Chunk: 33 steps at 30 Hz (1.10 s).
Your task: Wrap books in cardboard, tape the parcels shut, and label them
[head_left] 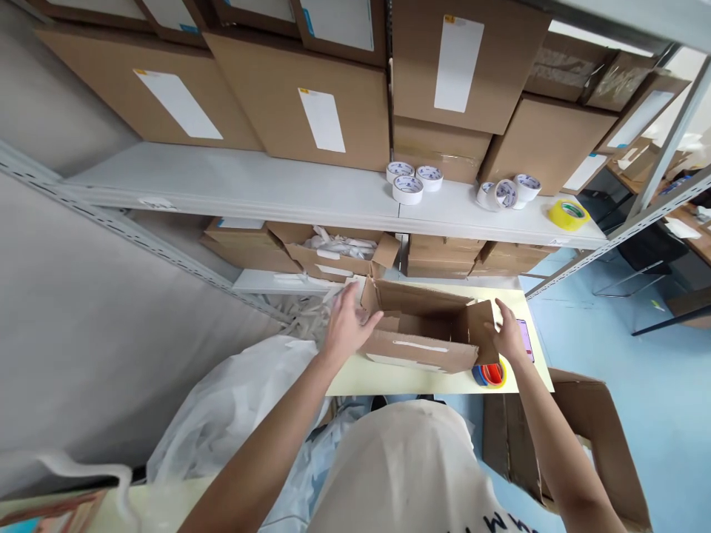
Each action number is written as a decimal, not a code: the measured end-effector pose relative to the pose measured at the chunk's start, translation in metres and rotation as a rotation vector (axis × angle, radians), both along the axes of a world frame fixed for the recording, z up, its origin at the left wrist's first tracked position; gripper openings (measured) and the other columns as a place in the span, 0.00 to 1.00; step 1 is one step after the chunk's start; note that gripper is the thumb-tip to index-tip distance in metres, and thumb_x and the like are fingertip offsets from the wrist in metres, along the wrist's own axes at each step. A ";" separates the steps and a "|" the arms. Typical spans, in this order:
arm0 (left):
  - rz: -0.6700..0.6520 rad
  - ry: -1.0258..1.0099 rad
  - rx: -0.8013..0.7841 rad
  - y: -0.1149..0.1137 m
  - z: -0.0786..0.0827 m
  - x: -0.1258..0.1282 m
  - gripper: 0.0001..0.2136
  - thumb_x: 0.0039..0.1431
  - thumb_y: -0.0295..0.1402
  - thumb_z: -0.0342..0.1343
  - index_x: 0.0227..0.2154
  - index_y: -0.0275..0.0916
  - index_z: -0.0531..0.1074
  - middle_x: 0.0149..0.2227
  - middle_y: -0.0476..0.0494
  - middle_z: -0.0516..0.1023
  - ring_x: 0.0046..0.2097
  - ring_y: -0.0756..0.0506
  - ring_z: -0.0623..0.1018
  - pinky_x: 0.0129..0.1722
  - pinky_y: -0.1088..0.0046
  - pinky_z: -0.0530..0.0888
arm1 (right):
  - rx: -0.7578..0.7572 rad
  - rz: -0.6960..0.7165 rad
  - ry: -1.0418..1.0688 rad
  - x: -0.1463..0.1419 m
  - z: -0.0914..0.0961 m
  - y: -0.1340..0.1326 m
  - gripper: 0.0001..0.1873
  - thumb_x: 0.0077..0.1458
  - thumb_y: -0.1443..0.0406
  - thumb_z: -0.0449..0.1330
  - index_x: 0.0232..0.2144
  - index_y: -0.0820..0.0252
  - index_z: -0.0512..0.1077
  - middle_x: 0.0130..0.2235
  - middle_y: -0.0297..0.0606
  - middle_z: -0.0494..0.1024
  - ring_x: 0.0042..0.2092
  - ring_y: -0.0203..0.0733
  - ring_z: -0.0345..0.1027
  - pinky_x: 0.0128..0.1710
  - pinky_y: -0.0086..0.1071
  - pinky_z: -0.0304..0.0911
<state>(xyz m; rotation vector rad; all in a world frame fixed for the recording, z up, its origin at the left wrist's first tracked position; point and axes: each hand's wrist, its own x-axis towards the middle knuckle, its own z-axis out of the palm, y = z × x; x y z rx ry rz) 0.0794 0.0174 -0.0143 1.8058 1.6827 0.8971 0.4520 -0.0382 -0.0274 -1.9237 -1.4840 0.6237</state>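
Observation:
An open-topped cardboard box (427,355) stands on the pale yellow table, a white label strip on its near side and its inside partly in shadow. My left hand (347,326) is at the box's left end, thumb toward the near corner and fingers raised along the end flap. At the opposite end, my right hand (506,333) holds the right flap between thumb and fingers. Close below that hand lie tape rolls (489,374) in blue, red and yellow. A phone (525,340) with a lit pink screen rests just right of it.
Behind the table (366,381), a metal shelf (249,174) carries large labelled cartons (333,96), white tape rolls (408,189) and a yellow roll (569,215). A big open carton (600,437) stands on the floor at right. White plastic sheeting (233,400) bulges at left.

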 end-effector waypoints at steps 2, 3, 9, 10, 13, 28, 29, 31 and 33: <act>-0.242 0.130 0.078 0.003 0.019 0.012 0.21 0.61 0.39 0.51 0.56 0.42 0.70 0.59 0.40 0.71 0.62 0.36 0.67 0.64 0.56 0.60 | 0.055 0.153 -0.279 -0.004 0.011 -0.002 0.26 0.57 0.63 0.56 0.59 0.55 0.66 0.65 0.48 0.61 0.67 0.59 0.53 0.64 0.60 0.52; -0.392 0.197 0.049 0.006 0.026 0.021 0.17 0.62 0.35 0.47 0.50 0.43 0.74 0.54 0.41 0.76 0.58 0.37 0.72 0.62 0.57 0.63 | 0.047 0.265 -0.378 -0.007 0.017 -0.001 0.23 0.57 0.66 0.55 0.55 0.55 0.70 0.63 0.46 0.65 0.66 0.58 0.55 0.65 0.59 0.48; -0.793 0.607 -0.328 0.036 0.029 0.078 0.15 0.61 0.33 0.47 0.33 0.43 0.80 0.37 0.39 0.83 0.42 0.40 0.80 0.45 0.65 0.72 | -0.284 0.659 -0.596 -0.045 0.032 0.013 0.25 0.58 0.76 0.47 0.49 0.55 0.77 0.44 0.45 0.82 0.47 0.51 0.76 0.54 0.43 0.64; -0.787 0.640 -0.375 0.040 0.025 0.084 0.15 0.61 0.35 0.47 0.33 0.43 0.80 0.36 0.39 0.83 0.41 0.40 0.81 0.44 0.65 0.73 | -0.336 0.636 -0.613 -0.050 0.030 0.013 0.25 0.58 0.75 0.47 0.51 0.56 0.76 0.43 0.46 0.83 0.46 0.52 0.77 0.51 0.42 0.66; -0.736 0.686 -0.396 0.044 0.013 0.089 0.16 0.61 0.39 0.49 0.35 0.38 0.81 0.39 0.33 0.83 0.44 0.36 0.80 0.49 0.58 0.71 | -0.423 0.531 -0.610 -0.057 0.026 0.011 0.22 0.61 0.69 0.50 0.55 0.56 0.73 0.42 0.49 0.83 0.45 0.56 0.78 0.45 0.42 0.68; -0.455 0.605 -0.218 0.026 -0.042 -0.032 0.60 0.23 0.56 0.70 0.64 0.33 0.59 0.68 0.21 0.53 0.70 0.23 0.47 0.65 0.42 0.33 | -0.462 0.407 -0.456 -0.051 -0.019 -0.016 0.58 0.42 0.54 0.71 0.69 0.59 0.48 0.70 0.57 0.50 0.69 0.63 0.47 0.64 0.55 0.50; -0.473 0.564 -0.268 0.025 -0.044 -0.039 0.62 0.25 0.58 0.68 0.65 0.33 0.56 0.69 0.21 0.51 0.70 0.24 0.47 0.65 0.42 0.35 | -0.390 0.411 -0.467 -0.052 -0.017 -0.013 0.55 0.44 0.54 0.70 0.68 0.56 0.49 0.69 0.54 0.51 0.69 0.63 0.47 0.64 0.56 0.49; -0.497 0.506 -0.340 0.021 -0.048 -0.046 0.63 0.28 0.62 0.65 0.68 0.33 0.50 0.70 0.21 0.46 0.70 0.25 0.46 0.65 0.41 0.37 | -0.248 0.425 -0.481 -0.053 -0.009 -0.002 0.50 0.48 0.55 0.67 0.68 0.51 0.50 0.70 0.47 0.50 0.69 0.61 0.46 0.65 0.55 0.49; -0.494 0.495 -0.356 0.013 -0.050 -0.047 0.65 0.28 0.63 0.63 0.68 0.32 0.46 0.70 0.21 0.41 0.71 0.25 0.42 0.64 0.40 0.36 | -0.210 0.423 -0.483 -0.056 -0.001 0.014 0.49 0.49 0.55 0.66 0.68 0.48 0.48 0.72 0.42 0.43 0.69 0.61 0.47 0.63 0.53 0.54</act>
